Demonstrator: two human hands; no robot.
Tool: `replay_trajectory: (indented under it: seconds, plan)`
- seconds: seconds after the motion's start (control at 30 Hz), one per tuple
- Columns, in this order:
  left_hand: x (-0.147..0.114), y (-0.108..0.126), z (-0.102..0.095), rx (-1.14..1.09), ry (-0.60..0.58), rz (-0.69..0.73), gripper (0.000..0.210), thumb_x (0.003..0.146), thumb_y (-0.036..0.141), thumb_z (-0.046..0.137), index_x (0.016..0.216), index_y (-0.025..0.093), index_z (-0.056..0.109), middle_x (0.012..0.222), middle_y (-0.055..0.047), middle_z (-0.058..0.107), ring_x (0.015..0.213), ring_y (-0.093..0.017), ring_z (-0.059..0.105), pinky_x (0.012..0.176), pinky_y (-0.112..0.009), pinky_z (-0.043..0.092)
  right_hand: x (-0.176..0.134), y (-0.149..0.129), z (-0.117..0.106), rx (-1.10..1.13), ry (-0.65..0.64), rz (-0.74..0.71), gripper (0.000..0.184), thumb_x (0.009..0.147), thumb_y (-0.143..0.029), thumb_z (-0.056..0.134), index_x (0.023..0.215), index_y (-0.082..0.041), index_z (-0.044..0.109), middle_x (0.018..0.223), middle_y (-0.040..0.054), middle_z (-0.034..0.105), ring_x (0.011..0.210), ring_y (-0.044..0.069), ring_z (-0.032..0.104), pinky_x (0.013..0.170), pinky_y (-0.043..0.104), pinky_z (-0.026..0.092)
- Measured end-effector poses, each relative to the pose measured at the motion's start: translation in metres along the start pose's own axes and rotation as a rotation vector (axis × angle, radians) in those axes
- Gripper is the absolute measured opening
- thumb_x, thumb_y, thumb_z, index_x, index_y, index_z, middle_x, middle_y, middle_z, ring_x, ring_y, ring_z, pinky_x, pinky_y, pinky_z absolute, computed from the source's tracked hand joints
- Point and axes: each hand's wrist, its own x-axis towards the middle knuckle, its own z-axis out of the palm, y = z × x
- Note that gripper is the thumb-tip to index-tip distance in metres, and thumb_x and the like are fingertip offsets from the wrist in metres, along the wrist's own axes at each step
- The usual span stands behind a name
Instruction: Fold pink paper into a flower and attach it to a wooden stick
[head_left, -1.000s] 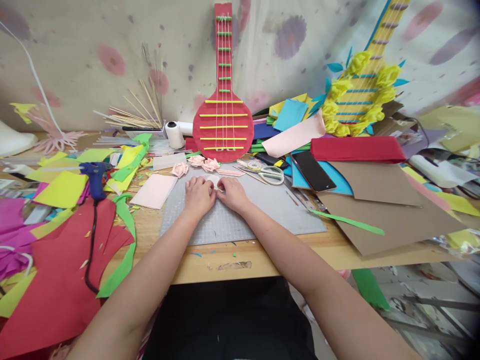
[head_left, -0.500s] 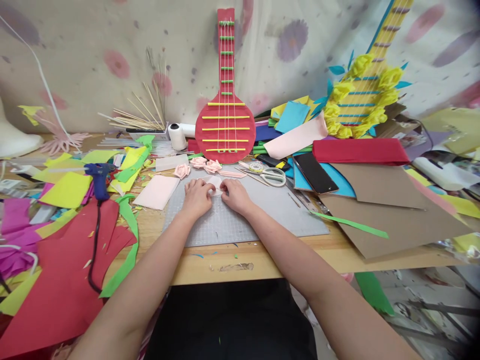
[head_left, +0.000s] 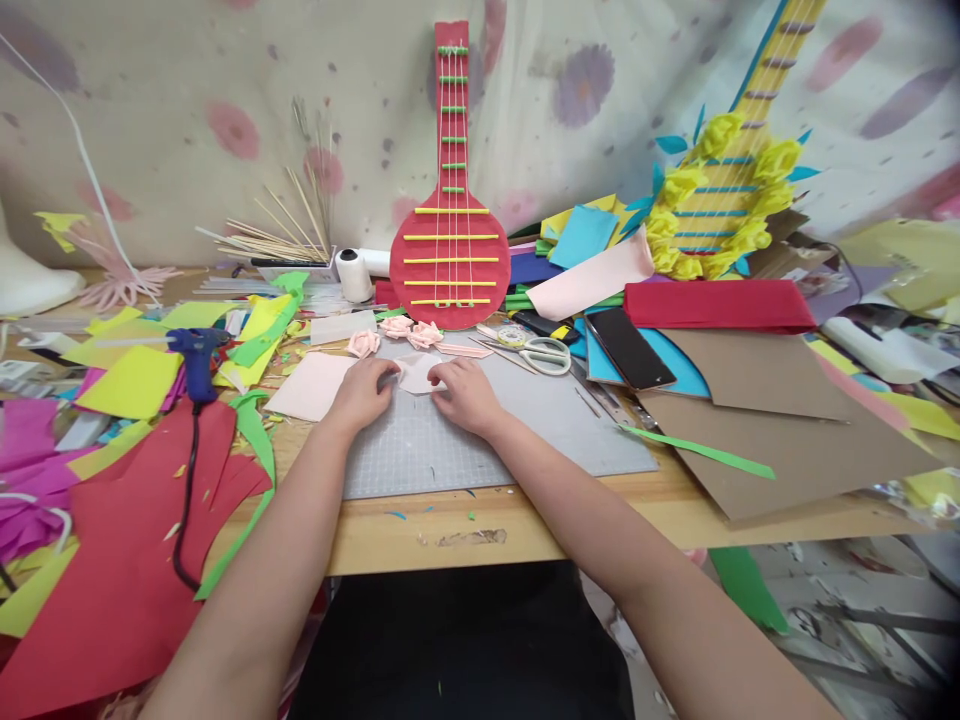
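A small piece of pale pink paper point(head_left: 420, 374) is spread between my hands above the grey cutting mat point(head_left: 420, 455). My left hand point(head_left: 364, 393) has its thumb and fingertips closed at the paper's left edge. My right hand point(head_left: 469, 395) pinches its right edge with curled fingers. Just beyond the paper are several pale pink paper roses point(head_left: 424, 334). Left of my left hand lies a larger pale pink sheet point(head_left: 309, 386), partly off the mat.
A red paper lute point(head_left: 450, 255) stands behind the mat. Scissors point(head_left: 546, 356) and a phone point(head_left: 630, 347) lie to the right, near brown card point(head_left: 772, 450). On the left, a blue glue gun point(head_left: 196, 362) rests among paper scraps and red sheets point(head_left: 142, 510).
My left hand has moved left, away from my right hand. More of the pale pink paper now shows between them.
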Motion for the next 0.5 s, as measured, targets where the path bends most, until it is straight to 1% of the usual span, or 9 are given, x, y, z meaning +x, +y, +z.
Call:
replay_trajectory:
  seconds: [0.07, 0.13, 0.27, 0.4, 0.5]
  plan:
    - [0.000, 0.005, 0.000, 0.025, -0.006, 0.022, 0.030, 0.070, 0.017, 0.047, 0.096, 0.019, 0.061, 0.103, -0.007, 0.063, 0.103, -0.021, 0.053, 0.093, -0.033, 0.040, 0.003, -0.005, 0.002, -0.069, -0.042, -0.045, 0.017, 0.079, -0.016, 0.050, 0.095, -0.018, 0.055, 0.095, 0.0071, 0.064, 0.094, 0.022, 0.049, 0.083, 0.034, 0.031]
    - [-0.001, 0.009, -0.001, 0.067, -0.005, 0.026, 0.026, 0.071, 0.019, 0.048, 0.093, 0.020, 0.062, 0.102, -0.007, 0.063, 0.104, -0.022, 0.052, 0.095, -0.035, 0.038, 0.006, -0.008, 0.005, -0.133, -0.066, -0.058, 0.017, 0.081, -0.016, 0.048, 0.096, -0.017, 0.055, 0.094, 0.0087, 0.064, 0.093, 0.023, 0.049, 0.082, 0.035, 0.031]
    - [-0.003, 0.015, -0.001, 0.138, 0.022, -0.009, 0.023, 0.071, 0.025, 0.052, 0.090, 0.021, 0.065, 0.099, -0.007, 0.062, 0.106, -0.025, 0.049, 0.098, -0.040, 0.033, 0.008, -0.008, 0.006, -0.187, -0.067, -0.049, 0.019, 0.082, -0.013, 0.043, 0.096, -0.016, 0.055, 0.090, 0.0104, 0.064, 0.089, 0.023, 0.051, 0.079, 0.035, 0.031]
    - [-0.003, 0.017, 0.000, 0.120, 0.042, 0.030, 0.022, 0.069, 0.024, 0.056, 0.088, 0.022, 0.065, 0.098, -0.006, 0.060, 0.105, -0.024, 0.049, 0.097, -0.038, 0.034, 0.004, 0.001, 0.002, -0.122, -0.024, 0.008, 0.019, 0.079, -0.011, 0.044, 0.092, -0.017, 0.056, 0.086, 0.0086, 0.063, 0.091, 0.022, 0.050, 0.079, 0.033, 0.033]
    - [-0.003, 0.020, 0.001, 0.100, 0.035, 0.075, 0.019, 0.071, 0.030, 0.058, 0.087, 0.022, 0.065, 0.095, -0.006, 0.060, 0.102, -0.023, 0.049, 0.099, -0.038, 0.033, 0.000, 0.010, 0.000, 0.011, 0.034, 0.107, 0.016, 0.078, -0.012, 0.046, 0.087, -0.019, 0.057, 0.083, 0.0050, 0.062, 0.086, 0.018, 0.052, 0.077, 0.029, 0.036]
